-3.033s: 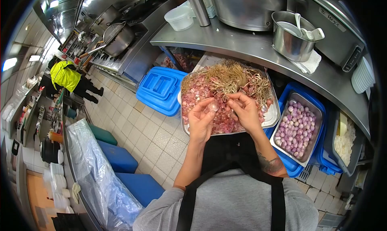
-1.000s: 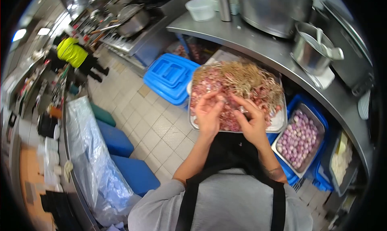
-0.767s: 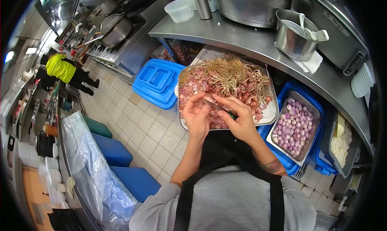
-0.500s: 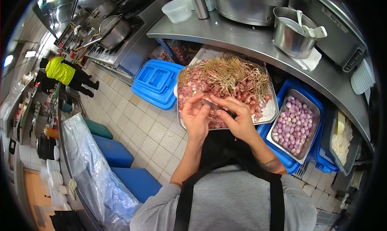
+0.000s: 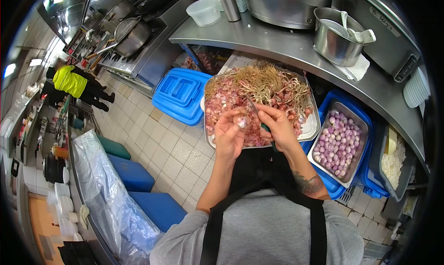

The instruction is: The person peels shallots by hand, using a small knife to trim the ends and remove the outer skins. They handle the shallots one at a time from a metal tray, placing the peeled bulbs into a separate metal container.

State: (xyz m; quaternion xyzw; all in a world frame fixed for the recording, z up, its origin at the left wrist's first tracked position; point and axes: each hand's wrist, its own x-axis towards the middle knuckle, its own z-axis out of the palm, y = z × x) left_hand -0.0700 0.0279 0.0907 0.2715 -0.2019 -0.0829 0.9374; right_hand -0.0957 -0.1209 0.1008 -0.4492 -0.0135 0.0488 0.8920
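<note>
Between the fingertips of my left hand (image 5: 230, 134) is a shallot (image 5: 241, 120), its pale flesh partly showing. My right hand (image 5: 277, 126) grips a small knife (image 5: 252, 106) with a dark green handle, its blade pointing up and away, close to the shallot but seemingly apart from it. Both hands are over the near side of a metal tray (image 5: 314, 126). Unpeeled shallots with dry roots and stalks (image 5: 268, 82) are heaped at its far side, and reddish skins (image 5: 221, 101) cover its left and near parts.
On the right, a metal pan of peeled shallots (image 5: 339, 142) rests on a blue bin (image 5: 319, 179). A blue lid (image 5: 181, 96) is left of the tray. Beyond runs a steel counter (image 5: 277, 38) with a pot (image 5: 340, 38). A person in a yellow jacket (image 5: 70, 81) stands far left.
My hands have moved apart slightly. The knife has swung from lying across my left fingers to pointing away, and the shallot now shows in my left fingertips.
</note>
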